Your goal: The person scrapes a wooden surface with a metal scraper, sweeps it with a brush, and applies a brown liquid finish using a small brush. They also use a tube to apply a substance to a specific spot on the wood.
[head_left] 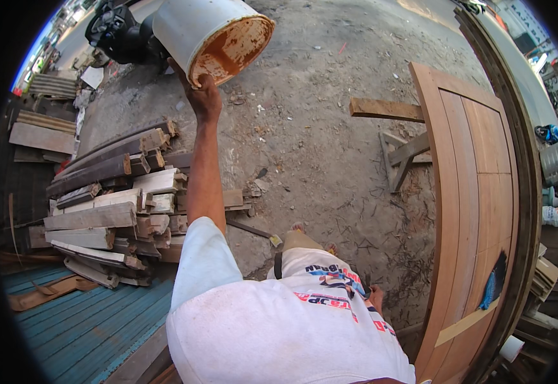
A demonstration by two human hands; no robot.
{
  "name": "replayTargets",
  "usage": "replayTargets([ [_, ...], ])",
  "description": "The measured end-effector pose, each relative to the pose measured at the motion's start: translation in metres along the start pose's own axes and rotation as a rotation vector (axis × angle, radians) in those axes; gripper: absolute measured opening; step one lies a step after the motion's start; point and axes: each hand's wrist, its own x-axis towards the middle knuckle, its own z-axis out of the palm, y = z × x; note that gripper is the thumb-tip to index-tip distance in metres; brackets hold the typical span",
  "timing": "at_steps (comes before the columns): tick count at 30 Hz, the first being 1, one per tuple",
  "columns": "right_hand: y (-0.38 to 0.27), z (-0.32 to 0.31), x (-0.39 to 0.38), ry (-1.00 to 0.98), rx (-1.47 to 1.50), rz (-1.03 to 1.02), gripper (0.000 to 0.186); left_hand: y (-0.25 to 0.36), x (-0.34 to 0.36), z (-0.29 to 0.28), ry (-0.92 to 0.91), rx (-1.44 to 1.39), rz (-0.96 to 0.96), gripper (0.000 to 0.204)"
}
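Observation:
My left arm stretches up and forward, and my left hand point(202, 96) grips the lower rim of a white bucket point(196, 29). The bucket is tilted, its round end toward me, stained and crusted reddish-brown. Some of my fingers are hidden behind it. My right hand point(376, 298) hangs low beside my white shirt, mostly hidden; its fingers cannot be made out. To the right lies a wooden panel door point(455, 192), with a blue cloth point(491, 288) and a dark patch on its near part.
Stacked timber offcuts point(109, 211) lie at left, above blue corrugated sheeting point(100, 326). A wooden trestle point(403, 160) and a projecting beam point(384, 109) stand by the door. A black motorbike point(116, 35) is at the far left. Debris litters the dirt ground point(317, 141).

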Motion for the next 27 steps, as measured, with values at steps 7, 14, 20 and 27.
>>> replayTargets([
  [7,0.019,0.013,0.007,0.004,0.008,0.020,0.042,-0.001,-0.002,0.001,0.004,0.021,0.011,0.075],
  [14,0.068,0.018,0.025,0.050,0.171,0.023,0.036,-0.009,-0.013,0.009,-0.020,0.031,0.009,0.076],
  [20,0.096,0.015,0.030,-0.023,0.180,0.091,0.036,-0.009,-0.016,0.016,-0.035,0.042,0.013,0.077],
  [27,0.057,0.000,0.020,-0.048,0.018,0.064,0.037,0.028,-0.028,0.044,0.075,0.146,0.023,0.074],
])
